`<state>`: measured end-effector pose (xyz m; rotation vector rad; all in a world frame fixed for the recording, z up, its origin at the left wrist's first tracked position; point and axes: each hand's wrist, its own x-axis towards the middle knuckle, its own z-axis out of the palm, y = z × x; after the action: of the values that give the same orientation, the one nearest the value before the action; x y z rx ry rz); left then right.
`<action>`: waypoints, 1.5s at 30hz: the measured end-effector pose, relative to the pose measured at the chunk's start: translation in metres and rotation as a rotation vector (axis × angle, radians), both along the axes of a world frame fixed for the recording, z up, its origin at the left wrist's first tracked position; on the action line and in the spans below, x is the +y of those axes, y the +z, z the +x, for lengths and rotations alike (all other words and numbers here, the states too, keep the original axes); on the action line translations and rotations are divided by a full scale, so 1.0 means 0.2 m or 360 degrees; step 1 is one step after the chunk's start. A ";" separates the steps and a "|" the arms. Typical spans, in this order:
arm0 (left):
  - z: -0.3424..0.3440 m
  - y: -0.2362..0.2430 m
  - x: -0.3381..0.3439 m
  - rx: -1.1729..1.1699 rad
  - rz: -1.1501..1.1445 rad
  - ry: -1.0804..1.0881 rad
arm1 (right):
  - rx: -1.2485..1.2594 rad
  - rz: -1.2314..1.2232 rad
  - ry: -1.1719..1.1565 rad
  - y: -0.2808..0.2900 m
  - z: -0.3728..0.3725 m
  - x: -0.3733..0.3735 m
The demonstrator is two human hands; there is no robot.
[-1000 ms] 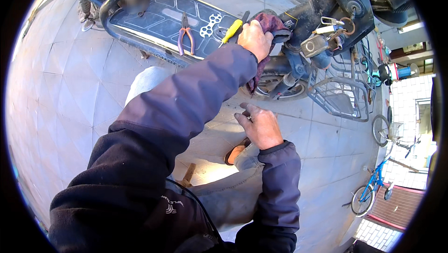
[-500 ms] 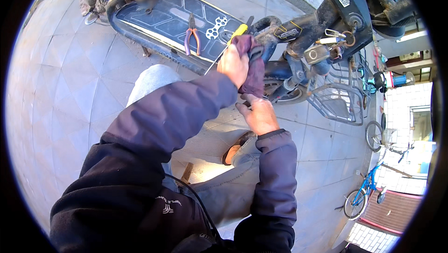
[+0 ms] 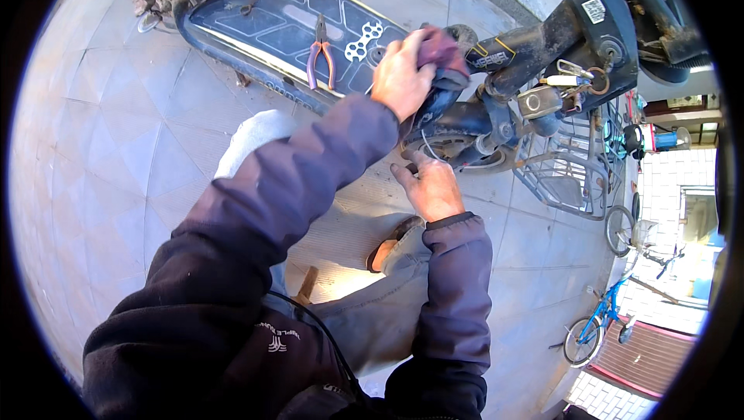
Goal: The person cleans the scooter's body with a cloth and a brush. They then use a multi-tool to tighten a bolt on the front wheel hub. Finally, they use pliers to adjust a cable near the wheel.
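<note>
My left hand [image 3: 402, 77] is closed around a bunched maroon rag [image 3: 443, 54]. It presses the rag on the frame of a black electric scooter, by the front end of its footboard [image 3: 291, 17]. Lower down, my right hand [image 3: 435, 190] has its fingers curled beside the scooter's front wheel [image 3: 480, 161], under a thin pale cable [image 3: 427, 143]. Whatever those fingertips hold, if anything, is hidden. Left of the rag, pliers [image 3: 321, 56] with orange and purple handles and a silver multi-hole spanner [image 3: 363, 42] lie on the footboard.
The scooter's thick black stem [image 3: 535, 42] runs to the upper right, with keys [image 3: 570, 80] hanging from it. A wire basket [image 3: 562, 176] is beyond the front wheel. A blue bicycle [image 3: 604, 315] stands at the far right. Tiled paving [image 3: 116, 156] spreads at the left.
My left hand has moved up and right with the rag, off my right hand and onto the frame. The yellow-handled tool is now hidden. My right hand has stayed nearly in place.
</note>
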<state>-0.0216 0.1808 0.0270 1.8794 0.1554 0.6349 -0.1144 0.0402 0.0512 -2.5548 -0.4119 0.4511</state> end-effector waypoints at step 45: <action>0.38 -0.33 0.55 0.0551 0.1479 0.0045 | -0.0061 0.0096 0.0169 0.01 0.05 0.03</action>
<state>0.0548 0.2907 -0.0393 2.8871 0.1157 0.4122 -0.1054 0.0455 0.0535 -2.4950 -0.5688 0.4217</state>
